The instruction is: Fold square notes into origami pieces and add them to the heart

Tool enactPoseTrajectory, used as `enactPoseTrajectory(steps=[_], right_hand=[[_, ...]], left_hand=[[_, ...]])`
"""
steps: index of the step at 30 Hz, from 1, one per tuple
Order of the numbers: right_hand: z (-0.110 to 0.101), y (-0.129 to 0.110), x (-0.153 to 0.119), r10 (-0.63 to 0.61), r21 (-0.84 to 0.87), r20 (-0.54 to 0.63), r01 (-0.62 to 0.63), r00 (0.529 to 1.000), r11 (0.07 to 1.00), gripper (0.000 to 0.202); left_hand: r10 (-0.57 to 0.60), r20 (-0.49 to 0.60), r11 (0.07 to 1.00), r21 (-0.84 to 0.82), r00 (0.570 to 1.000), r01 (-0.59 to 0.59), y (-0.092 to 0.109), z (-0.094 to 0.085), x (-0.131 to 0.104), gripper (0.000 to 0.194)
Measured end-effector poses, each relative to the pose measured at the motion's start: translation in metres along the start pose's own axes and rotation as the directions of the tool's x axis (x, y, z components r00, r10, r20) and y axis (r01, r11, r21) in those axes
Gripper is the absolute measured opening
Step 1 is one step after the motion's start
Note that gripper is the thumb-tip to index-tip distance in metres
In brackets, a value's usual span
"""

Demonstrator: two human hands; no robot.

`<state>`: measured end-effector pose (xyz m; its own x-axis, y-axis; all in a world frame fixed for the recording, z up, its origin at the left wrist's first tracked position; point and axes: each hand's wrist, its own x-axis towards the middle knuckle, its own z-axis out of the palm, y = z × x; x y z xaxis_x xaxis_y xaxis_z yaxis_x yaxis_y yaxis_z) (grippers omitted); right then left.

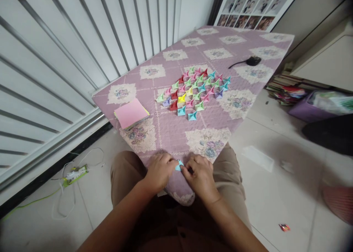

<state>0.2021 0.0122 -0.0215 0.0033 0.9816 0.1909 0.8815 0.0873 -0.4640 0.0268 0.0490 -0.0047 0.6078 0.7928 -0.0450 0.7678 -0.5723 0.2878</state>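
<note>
A small light-blue piece of folded paper (179, 166) lies at the near end of the table, between my two hands. My left hand (161, 169) has its fingers closed on the paper's left side. On the other side, my right hand (199, 174) pinches the paper with thumb and curled fingers. Beyond them, several small folded paper figures (181, 98) in red, pink, green, blue, yellow and purple stand in slanting rows. To the left sits a stack of square coloured paper (131, 114) with a pink sheet on top.
A purple floral cloth (171, 134) covers the table. A black object with a cord (253, 61) lies at the far right. White slatted panels (68, 42) border the left side. On the floor are a power strip (75, 175) with cables and a purple bin (309, 106).
</note>
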Motion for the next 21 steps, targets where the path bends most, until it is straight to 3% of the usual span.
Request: enactPoseTrajectory(steps=[3, 6, 12, 15, 21], right_hand=[[0.001, 0.000, 0.000, -0.006, -0.005, -0.004, 0.006, 1.000, 1.000, 0.020], [0.001, 0.000, -0.002, -0.021, -0.012, -0.016, 0.021, 1.000, 1.000, 0.021], [0.003, 0.007, -0.004, -0.091, 0.014, -0.049, 0.092, 0.995, 0.996, 0.024], [0.002, 0.015, -0.006, -0.164, 0.058, -0.068, 0.168, 0.984, 0.984, 0.019], [-0.006, 0.009, -0.022, -0.311, 0.001, -0.053, 0.311, 0.949, 0.950, 0.023]], left_hand=[[0.184, -0.059, 0.979, 0.094, 0.981, -0.179, -0.003, 0.006, -0.005, 0.024], [0.291, -0.091, 0.950, 0.145, 0.952, -0.277, -0.006, 0.009, -0.010, 0.029], [0.290, -0.001, 0.954, 0.082, 0.957, -0.289, -0.014, 0.004, -0.021, 0.039], [0.302, 0.034, 0.952, 0.038, 0.953, -0.303, -0.019, 0.004, -0.027, 0.059], [0.315, 0.021, 0.949, 0.016, 0.949, -0.315, -0.025, 0.012, -0.030, 0.069]])
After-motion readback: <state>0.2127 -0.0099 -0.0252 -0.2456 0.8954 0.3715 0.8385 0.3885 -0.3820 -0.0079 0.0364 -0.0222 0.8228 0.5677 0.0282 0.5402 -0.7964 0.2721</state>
